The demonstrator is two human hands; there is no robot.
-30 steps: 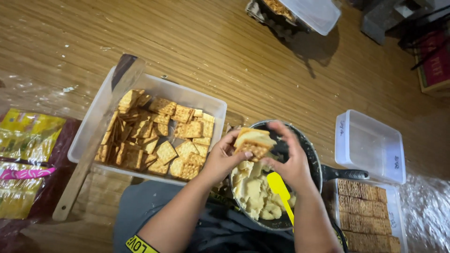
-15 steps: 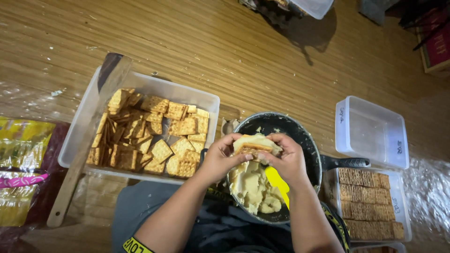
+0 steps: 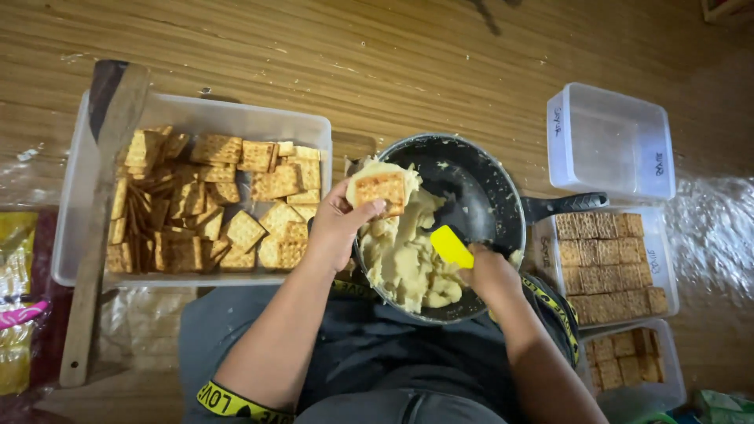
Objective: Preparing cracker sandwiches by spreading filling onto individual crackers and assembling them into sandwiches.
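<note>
Square cracker, pasty dough, yellow spatula

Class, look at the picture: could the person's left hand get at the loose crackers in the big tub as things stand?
Probably not at once: the left hand already holds a filled cracker over the pan. The open tub of crackers sits right beside it, with nothing between.
</note>
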